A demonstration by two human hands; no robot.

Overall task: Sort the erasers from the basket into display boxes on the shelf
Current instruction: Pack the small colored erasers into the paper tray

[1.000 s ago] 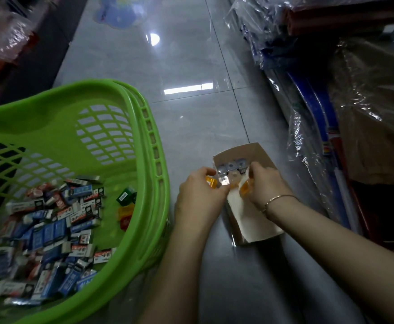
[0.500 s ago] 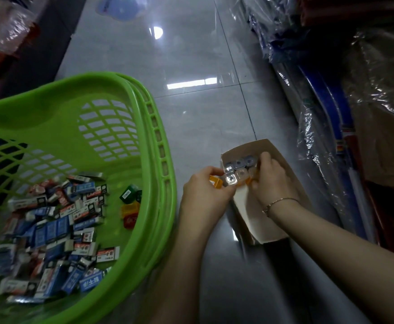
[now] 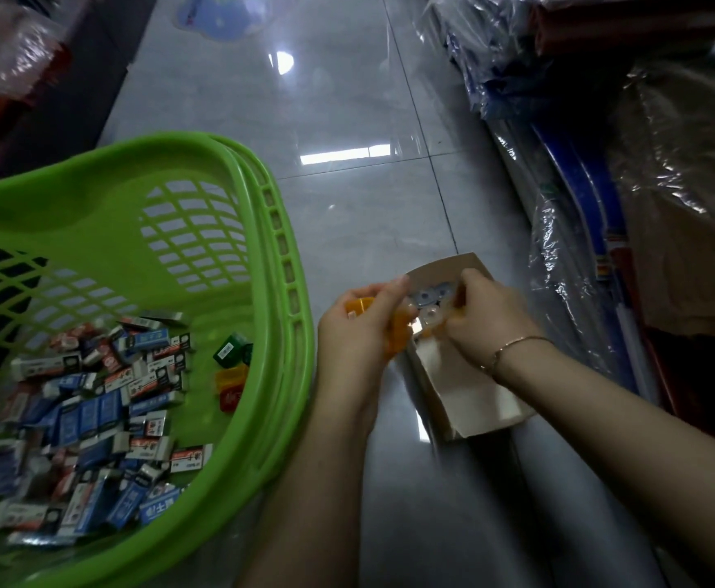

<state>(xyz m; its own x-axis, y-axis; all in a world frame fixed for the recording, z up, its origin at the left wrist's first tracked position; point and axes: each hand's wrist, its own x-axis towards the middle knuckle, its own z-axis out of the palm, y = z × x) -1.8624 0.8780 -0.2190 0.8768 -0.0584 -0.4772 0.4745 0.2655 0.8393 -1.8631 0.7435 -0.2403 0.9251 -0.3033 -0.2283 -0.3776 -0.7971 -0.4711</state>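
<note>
Tiled floor [image 3: 347,231]; orange erasers [image 3: 400,335] between fingers [image 3: 389,290].

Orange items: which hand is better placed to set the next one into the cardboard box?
Probably the right hand: its fingers are already inside the cardboard box at the packed row. The left hand grips the orange items just outside the box's left wall, feeding them across.
</note>
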